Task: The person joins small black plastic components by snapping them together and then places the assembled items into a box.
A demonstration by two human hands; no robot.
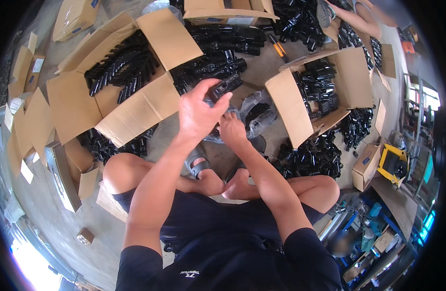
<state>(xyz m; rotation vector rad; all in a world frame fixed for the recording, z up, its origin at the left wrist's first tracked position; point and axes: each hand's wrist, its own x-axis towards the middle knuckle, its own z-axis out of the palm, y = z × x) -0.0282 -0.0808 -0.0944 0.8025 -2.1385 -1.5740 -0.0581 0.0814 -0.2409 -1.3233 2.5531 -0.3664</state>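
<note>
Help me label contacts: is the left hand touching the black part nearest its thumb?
Touching. The head view shows the left hand holding the black part between thumb and fingers.

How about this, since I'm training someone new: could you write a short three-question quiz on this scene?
1. Which of the person's hands is holding the raised black piece?
2. True or false: the yellow-framed object is on the right side of the picture.
3. What does the large open cardboard box right of centre hold?
A) white cups
B) black parts
C) books

Key: 1. The left hand. 2. True. 3. B.
</note>
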